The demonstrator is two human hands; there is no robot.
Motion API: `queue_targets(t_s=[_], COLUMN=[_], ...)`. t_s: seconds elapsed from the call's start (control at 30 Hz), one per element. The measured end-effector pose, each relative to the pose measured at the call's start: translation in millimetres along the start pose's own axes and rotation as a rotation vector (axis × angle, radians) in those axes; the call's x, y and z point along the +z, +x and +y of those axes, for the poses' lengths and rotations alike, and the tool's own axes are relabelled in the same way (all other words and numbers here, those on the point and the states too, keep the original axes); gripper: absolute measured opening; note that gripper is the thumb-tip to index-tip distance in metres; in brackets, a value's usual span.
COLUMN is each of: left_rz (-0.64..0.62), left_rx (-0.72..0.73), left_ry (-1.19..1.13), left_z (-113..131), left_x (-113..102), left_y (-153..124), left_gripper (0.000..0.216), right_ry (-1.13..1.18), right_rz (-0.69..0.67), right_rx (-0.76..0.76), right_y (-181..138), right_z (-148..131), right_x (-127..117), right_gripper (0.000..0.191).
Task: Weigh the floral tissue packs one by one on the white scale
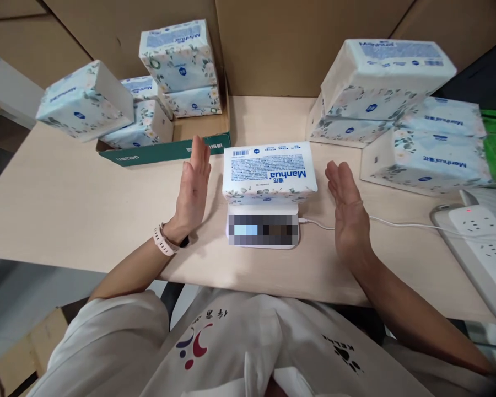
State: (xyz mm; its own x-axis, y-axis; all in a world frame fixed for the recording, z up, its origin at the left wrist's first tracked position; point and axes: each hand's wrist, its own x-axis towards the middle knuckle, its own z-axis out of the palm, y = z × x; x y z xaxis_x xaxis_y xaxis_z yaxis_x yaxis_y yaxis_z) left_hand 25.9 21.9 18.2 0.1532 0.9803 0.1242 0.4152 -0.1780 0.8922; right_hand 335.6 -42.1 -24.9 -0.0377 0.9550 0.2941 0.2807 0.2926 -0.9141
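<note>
A pack of tissues (269, 168) with blue "Manhua" print rests on a small white digital scale (264, 209) in the middle of the table. The scale's display is blurred out. To the left of the pack, my left hand (193, 190) is held upright with its fingers stretched out, apart from the pack and holding nothing. On the other side, my right hand (349, 212) is likewise extended, palm turned inward, with a gap between it and the pack. A pale watch band (164, 240) circles my left wrist.
At the back left, a green-sided shallow box (161, 156) holds several tissue packs, one tilted over its left edge. More tissue packs (430, 157) are stacked at the back right. A white cable (400, 223) runs from the scale toward a power strip (481, 229). Cardboard (297, 49) stands behind.
</note>
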Motion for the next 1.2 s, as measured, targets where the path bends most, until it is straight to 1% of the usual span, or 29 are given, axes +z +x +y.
queue_targets(t_s=[0.2, 0.3, 0.37, 0.5, 0.57, 0.63, 0.77, 0.83, 0.9, 0.97, 1.03, 1.1, 1.2], left_rz=[-0.018, -0.019, -0.03, -0.075, -0.099, -0.114, -0.126, -0.13, -0.158, -0.231, -0.314, -0.371, -0.411], left_rx=[-0.042, -0.028, 0.003, 0.125, 0.169, 0.185, 0.208, 0.213, 0.217, 0.225, 0.229, 0.217, 0.181], left_ry=[0.066, 0.05, -0.022, -0.21, -0.258, -0.263, -0.202, -0.172, -0.15, -0.117, -0.058, 0.012, 0.098], left_z=[1, -1, -9, -38, -50, -55, -53, -52, -51, -49, -43, -35, -20], left_x=[1, 0, -1, -4, -4, -4, -2, -2, -5, -11, -19, -26, -32], left_y=[1, 0, 1, 9, 12, 13, 10, 8, 8, 8, 9, 10, 9], left_gripper=[0.098, 0.095, 0.09, 0.088, 0.088, 0.085, 0.082, 0.082, 0.086, 0.098, 0.113, 0.124, 0.13], right_ry=[0.001, 0.015, 0.029, 0.03, 0.009, 0.005, 0.072, 0.071, 0.035, -0.026, -0.097, -0.149, -0.19], right_rz=[-0.015, -0.029, -0.039, -0.039, -0.04, -0.049, -0.069, -0.077, -0.091, -0.112, -0.124, -0.127, -0.156], right_rx=[-0.012, -0.03, -0.036, -0.019, -0.008, -0.008, -0.033, -0.024, -0.007, 0.003, 0.012, 0.032, 0.08], right_y=[0, -1, -2, -2, -2, -3, -6, -7, -7, -5, -2, 3, 10], right_z=[2, 4, 6, 9, 9, 8, 6, 5, 5, 6, 9, 11, 7], right_x=[-2, -2, -1, 0, 0, 1, 2, 2, 2, 2, 2, 3, 7], right_gripper=[0.069, 0.068, 0.067, 0.071, 0.074, 0.073, 0.064, 0.064, 0.065, 0.07, 0.082, 0.094, 0.103])
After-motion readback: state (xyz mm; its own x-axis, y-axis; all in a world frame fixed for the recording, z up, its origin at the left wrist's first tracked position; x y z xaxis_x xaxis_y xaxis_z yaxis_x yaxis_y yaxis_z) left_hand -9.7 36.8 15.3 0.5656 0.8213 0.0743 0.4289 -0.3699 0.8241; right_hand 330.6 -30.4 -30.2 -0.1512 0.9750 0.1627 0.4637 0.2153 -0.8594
